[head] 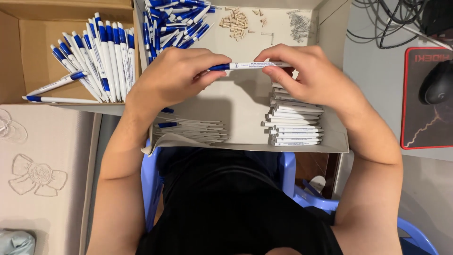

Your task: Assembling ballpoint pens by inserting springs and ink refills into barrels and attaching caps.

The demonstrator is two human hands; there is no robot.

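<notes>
Head view shows us both hands meeting over a shallow white cardboard tray (330, 137); our left hand (174, 78) pinches the blue end of a blue-and-white pen (247, 65) between thumb and fingers, and our right hand (306, 75) pinches the white barrel end, so the pen lies level between the two grips, raised above the tray floor. Below the right grip a stack of white pen barrels (295, 125) rests in the tray; below the left grip lies a sheaf of thin refills (193, 130), as far as we can tell. Beyond the grips sit a heap of blue pen parts (174, 21), small tan pieces (236, 21) and what may be springs (298, 23); left of the left grip, a brown box (28, 56) holds finished pens (99, 56).
</notes>
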